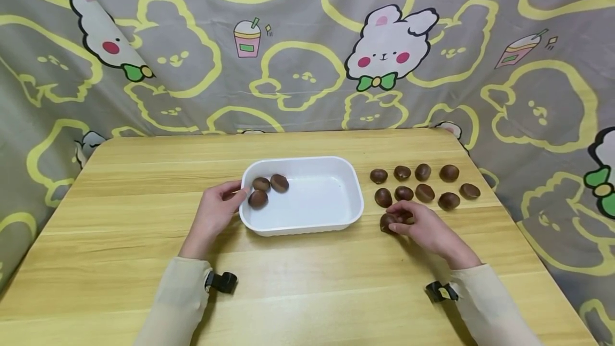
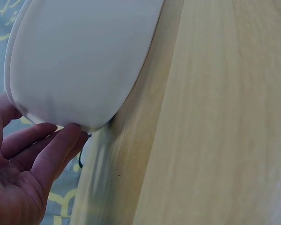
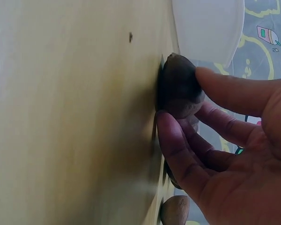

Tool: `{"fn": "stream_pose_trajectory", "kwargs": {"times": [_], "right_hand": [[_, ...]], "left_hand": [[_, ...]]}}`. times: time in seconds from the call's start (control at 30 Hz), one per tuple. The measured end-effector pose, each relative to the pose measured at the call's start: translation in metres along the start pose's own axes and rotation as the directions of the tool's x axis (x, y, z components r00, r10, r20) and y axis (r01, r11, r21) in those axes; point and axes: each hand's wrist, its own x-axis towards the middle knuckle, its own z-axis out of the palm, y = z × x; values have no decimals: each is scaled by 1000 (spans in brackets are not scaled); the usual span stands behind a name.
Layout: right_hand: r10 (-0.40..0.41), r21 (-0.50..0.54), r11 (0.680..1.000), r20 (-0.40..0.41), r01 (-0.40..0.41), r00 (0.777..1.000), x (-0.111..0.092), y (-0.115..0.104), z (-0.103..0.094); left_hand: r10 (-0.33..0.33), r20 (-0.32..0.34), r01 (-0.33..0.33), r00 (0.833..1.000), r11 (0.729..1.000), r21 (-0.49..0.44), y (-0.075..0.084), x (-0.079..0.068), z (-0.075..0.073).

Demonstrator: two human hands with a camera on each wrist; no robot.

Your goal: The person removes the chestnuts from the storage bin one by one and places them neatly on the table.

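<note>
A white plastic tray [image 1: 314, 202] sits on the table, with three brown chestnuts [image 1: 280, 183] grouped at its left end. My left hand [image 1: 216, 215] holds the tray's left end, thumb at the rim and fingertips [image 2: 72, 127] against the outer wall. Right of the tray, my right hand [image 1: 427, 231] pinches a chestnut [image 3: 178, 84] between thumb and fingers. In the right wrist view that nut is close to the table top, its pointed end facing away from the palm.
Several more chestnuts [image 1: 425, 192] lie in two loose rows on the right of the wooden table [image 1: 307, 292], just beyond my right hand. A patterned grey curtain [image 1: 298, 31] hangs behind the table. Both wrists wear black straps with small cameras [image 1: 223, 282].
</note>
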Motion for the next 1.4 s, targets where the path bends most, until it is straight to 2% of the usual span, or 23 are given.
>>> {"fn": "stream_pose_trajectory", "kwargs": {"times": [0.13,0.33,0.47,0.7,0.8,0.9,1.03,1.2,1.4], "right_hand": [[-12,-14,1000,-21,11,1000,0,0,-3],[-70,-36,997,-105,67,992,2,-7,-11],[-85,6,996,-126,86,988,7,-16,-13],[-109,148,981,-119,126,987,17,-47,-10],[-166,188,965,-97,182,981,25,-61,-3],[-240,272,930,-64,248,969,35,-75,7],[-300,344,893,-20,289,954,49,-94,24],[-346,323,888,-1,328,938,70,-117,50],[-349,286,898,0,335,937,92,-135,76]], "left_hand": [[-6,1,6,1000,1000,1,0,0,0],[-9,-2,9,1000,1000,3,-1,1,-1],[1,2,-1,1000,1000,3,-1,2,-2],[28,8,-28,1000,1000,3,-2,3,-3],[33,8,-33,999,999,-2,-2,3,-3],[39,11,-39,999,999,-5,-3,3,-2],[43,14,-43,999,999,-6,-3,3,-1],[32,10,-32,999,999,2,-2,1,-2],[20,18,-20,1000,1000,-10,-2,-1,-1]]}}
